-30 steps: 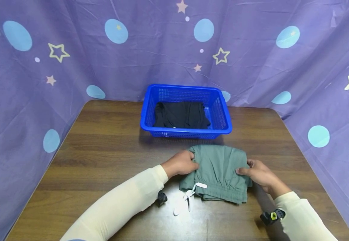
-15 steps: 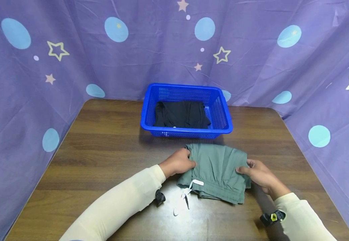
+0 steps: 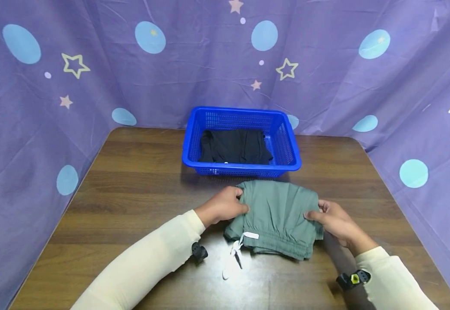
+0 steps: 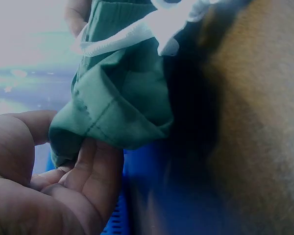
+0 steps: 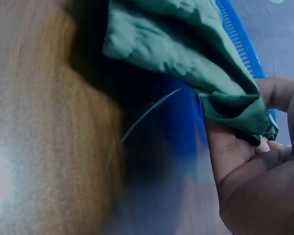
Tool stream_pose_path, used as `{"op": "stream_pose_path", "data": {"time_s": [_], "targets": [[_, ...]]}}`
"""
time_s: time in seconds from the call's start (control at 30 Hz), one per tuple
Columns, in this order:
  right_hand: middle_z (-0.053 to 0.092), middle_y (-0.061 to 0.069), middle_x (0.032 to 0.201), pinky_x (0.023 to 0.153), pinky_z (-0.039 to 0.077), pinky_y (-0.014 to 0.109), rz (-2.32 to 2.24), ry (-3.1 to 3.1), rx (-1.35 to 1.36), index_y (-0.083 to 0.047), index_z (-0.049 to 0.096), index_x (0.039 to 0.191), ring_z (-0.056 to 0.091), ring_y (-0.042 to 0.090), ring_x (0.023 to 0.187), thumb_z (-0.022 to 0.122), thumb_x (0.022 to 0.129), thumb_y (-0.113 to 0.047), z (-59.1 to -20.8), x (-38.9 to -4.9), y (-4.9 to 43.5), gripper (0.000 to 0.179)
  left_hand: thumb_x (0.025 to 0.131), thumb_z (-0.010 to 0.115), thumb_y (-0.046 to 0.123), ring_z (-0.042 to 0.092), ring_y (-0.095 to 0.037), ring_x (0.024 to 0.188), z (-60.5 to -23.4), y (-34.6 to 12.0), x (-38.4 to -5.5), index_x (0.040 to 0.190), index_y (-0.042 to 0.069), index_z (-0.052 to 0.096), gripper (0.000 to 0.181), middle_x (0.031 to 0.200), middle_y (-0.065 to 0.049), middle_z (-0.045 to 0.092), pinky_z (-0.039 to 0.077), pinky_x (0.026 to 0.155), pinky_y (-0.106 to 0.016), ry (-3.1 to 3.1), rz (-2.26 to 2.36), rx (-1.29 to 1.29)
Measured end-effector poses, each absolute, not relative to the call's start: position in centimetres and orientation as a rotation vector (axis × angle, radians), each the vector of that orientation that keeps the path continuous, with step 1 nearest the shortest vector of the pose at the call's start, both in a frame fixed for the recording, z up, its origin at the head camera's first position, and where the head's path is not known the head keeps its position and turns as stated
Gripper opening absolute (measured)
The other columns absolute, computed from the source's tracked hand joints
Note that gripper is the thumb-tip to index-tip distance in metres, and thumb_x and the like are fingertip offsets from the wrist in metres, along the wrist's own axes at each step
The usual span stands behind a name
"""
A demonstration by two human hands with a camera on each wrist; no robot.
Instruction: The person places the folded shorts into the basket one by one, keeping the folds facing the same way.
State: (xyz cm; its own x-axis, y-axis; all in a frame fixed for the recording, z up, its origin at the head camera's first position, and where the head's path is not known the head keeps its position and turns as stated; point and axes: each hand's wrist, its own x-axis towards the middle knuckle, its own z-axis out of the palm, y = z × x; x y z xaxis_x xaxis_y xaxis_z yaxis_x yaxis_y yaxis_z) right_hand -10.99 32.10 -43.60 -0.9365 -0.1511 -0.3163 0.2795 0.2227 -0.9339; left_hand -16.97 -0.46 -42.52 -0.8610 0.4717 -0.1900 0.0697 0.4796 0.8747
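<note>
A folded pair of green drawstring shorts (image 3: 275, 211) is stretched between my two hands, just in front of the basket in the head view. My left hand (image 3: 225, 204) pinches its left edge, thumb on top; the left wrist view shows the fingers (image 4: 100, 171) tucked under the cloth. At the right edge my right hand (image 3: 335, 219) pinches the fabric the same way, fingers (image 5: 228, 152) beneath in the right wrist view. The gathered waistband (image 3: 283, 245) faces me. A white drawstring (image 3: 237, 247) hangs from its left part and shows large in the left wrist view.
Behind the shorts a blue plastic basket (image 3: 242, 167) stands on the wooden table (image 3: 143, 181). Black folded clothing (image 3: 234, 146) lies in it. A purple patterned curtain (image 3: 209, 51) surrounds the table's back and sides.
The shorts have shifted slightly to the left and toward the basket. My left hand has moved left with its edge, while my right hand keeps its hold almost in place.
</note>
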Motion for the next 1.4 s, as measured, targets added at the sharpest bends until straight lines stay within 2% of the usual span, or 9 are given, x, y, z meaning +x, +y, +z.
{"op": "stream_pose_path", "data": {"time_s": [0.23, 0.37, 0.67, 0.9, 1.13, 1.4], "targets": [[0.072, 0.011, 0.096, 0.07, 0.06, 0.036, -1.805, 2.142, 0.07, 0.02, 0.046, 0.132, 0.071, 0.019, 0.077, 0.065, 0.094, -0.001, -42.0, -10.8, 31.6, 0.048, 0.083, 0.072, 0.004, 0.044, -0.01, 0.051, -40.7, -1.2, -16.4, 0.074, 0.011, 0.048, 0.026, 0.06, 0.005, 0.043, 0.039, 0.051, -0.024, 2.27, 1.406, 0.461], [0.073, 0.013, 0.096, 0.07, 0.061, 0.037, -1.854, 2.121, 0.019, 0.02, 0.046, 0.13, 0.072, 0.021, 0.078, 0.064, 0.094, 0.001, -41.3, -10.7, 31.5, 0.045, 0.085, 0.07, 0.003, 0.046, -0.009, 0.047, -39.7, -1.4, -16.1, 0.078, 0.01, 0.05, 0.022, 0.059, 0.004, 0.049, 0.041, 0.047, -0.024, 2.232, 1.432, 0.441], [0.074, 0.012, 0.096, 0.069, 0.061, 0.038, -1.9, 2.095, -0.065, 0.016, 0.05, 0.126, 0.073, 0.022, 0.077, 0.064, 0.095, 0.003, -40.4, -10.8, 31.2, 0.037, 0.088, 0.069, 0.004, 0.048, -0.011, 0.046, -38.4, -2.1, -15.7, 0.082, 0.008, 0.052, 0.019, 0.061, 0.002, 0.056, 0.044, 0.046, -0.026, 2.198, 1.451, 0.42], [0.074, 0.014, 0.094, 0.068, 0.061, 0.039, -1.871, 2.16, -0.103, 0.016, 0.051, 0.126, 0.073, 0.022, 0.075, 0.063, 0.094, 0.002, -39.3, -10.7, 30.9, 0.037, 0.088, 0.07, 0.003, 0.052, -0.008, 0.054, -37.1, -2.7, -15.3, 0.084, 0.007, 0.054, 0.017, 0.067, 0.002, 0.06, 0.045, 0.053, -0.023, 2.213, 1.459, 0.481], [0.073, 0.016, 0.095, 0.067, 0.061, 0.039, -1.907, 2.129, -0.112, 0.015, 0.051, 0.127, 0.073, 0.023, 0.075, 0.061, 0.095, 0.004, -38.3, -11.2, 30.0, 0.036, 0.09, 0.066, 0.001, 0.062, -0.011, 0.06, -35.7, -3.9, -15.0, 0.1, 0.0, 0.06, 0.011, 0.082, -0.007, 0.072, 0.052, 0.054, -0.027, 2.084, 1.547, 0.418], [0.074, 0.015, 0.093, 0.066, 0.061, 0.038, -1.971, 2.071, -0.159, 0.015, 0.053, 0.123, 0.074, 0.023, 0.076, 0.062, 0.094, 0.007, -37.0, -12.0, 28.3, 0.032, 0.091, 0.066, 0.003, 0.062, -0.01, 0.065, -34.5, -5.6, -15.2, 0.104, -0.001, 0.062, 0.014, 0.089, -0.008, 0.074, 0.051, 0.057, -0.025, 2.166, 1.522, 0.462]]}}
